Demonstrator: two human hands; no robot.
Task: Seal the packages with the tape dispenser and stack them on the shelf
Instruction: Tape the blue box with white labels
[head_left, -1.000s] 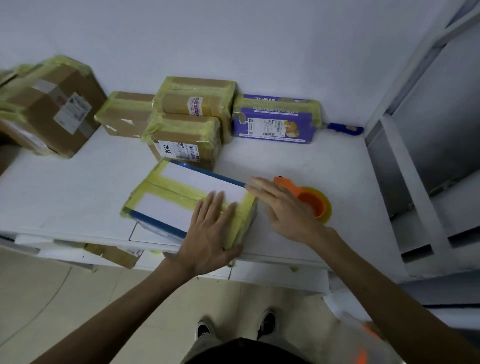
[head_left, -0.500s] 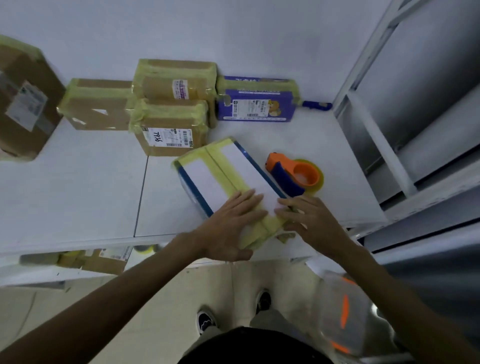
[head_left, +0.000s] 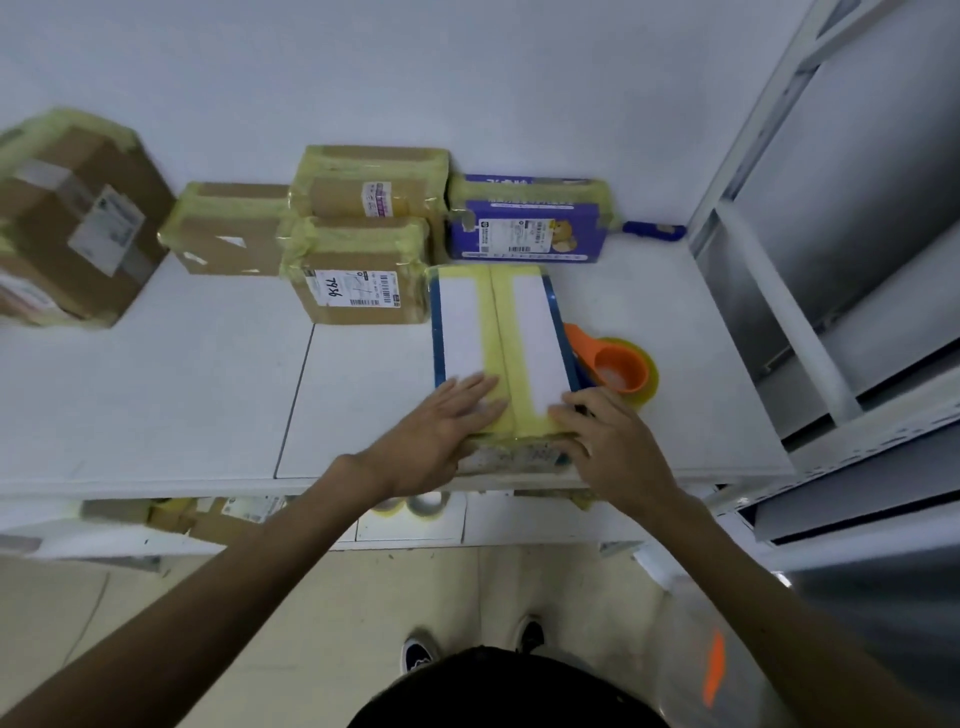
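Head cam: L hand (head_left: 436, 431) & R hand (head_left: 613, 447) lie flat, fingers straight, pressing near end of yellow-taped white box (head_left: 498, 332); contents hidden. Tape dispenser (head_left: 618, 366) just beside it.

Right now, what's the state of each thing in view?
white box, flat on the shelf, taped in yellow.
tape dispenser, lying right of it, no hand on it.
left hand, flat on the box top.
right hand, on its near right corner.
purple box, taped, against the wall.
labelled brown box, taped shut.
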